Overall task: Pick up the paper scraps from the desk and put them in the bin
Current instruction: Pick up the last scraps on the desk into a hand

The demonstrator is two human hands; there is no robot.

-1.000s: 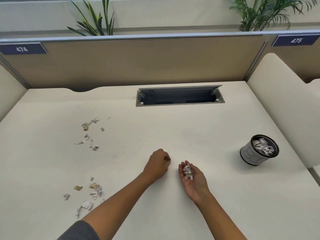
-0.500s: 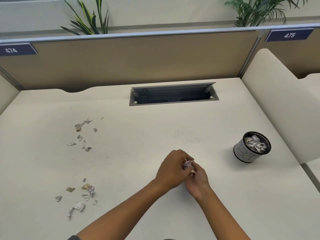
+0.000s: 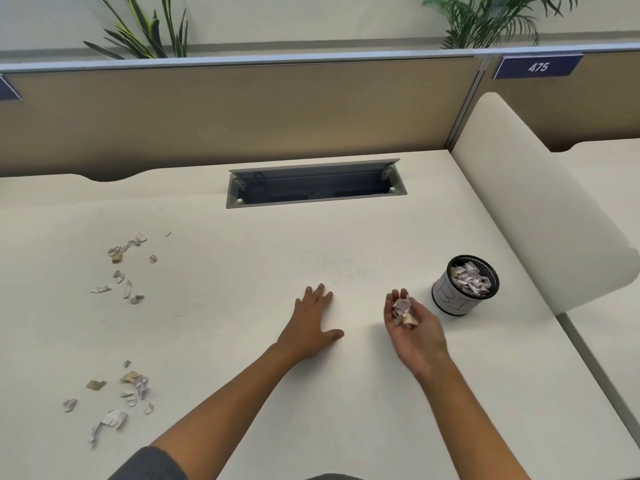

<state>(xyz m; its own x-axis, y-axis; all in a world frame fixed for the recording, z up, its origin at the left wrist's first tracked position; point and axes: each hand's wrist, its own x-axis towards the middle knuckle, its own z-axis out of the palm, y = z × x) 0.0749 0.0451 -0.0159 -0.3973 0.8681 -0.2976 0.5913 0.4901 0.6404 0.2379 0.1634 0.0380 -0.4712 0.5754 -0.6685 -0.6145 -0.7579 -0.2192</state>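
1. My right hand (image 3: 414, 327) is palm up just left of the bin (image 3: 465, 285), fingers loosely cupped round a wad of scraps (image 3: 403, 311). I hold it that way so the loose bits sit in the hollow of my palm and don't spill on the way over.
2. My left hand (image 3: 311, 325) lies flat on the desk (image 3: 242, 271), farther left of the bin, fingers straight and slightly spread, thumb out, gripping nothing. I judge it is only resting there while the right does the carrying.
3. The bin stands upright and already has crumpled paper heaped near its rim.
4. More scraps lie well to the left of the bin in two loose groups, a far group (image 3: 126, 268) and a near group (image 3: 117, 396), so the job is not done.
5. Half a second ago my hands were together, the left pressing paper into the right. Now they are apart, the left has flattened onto the desk, and the right has moved closer to the bin.
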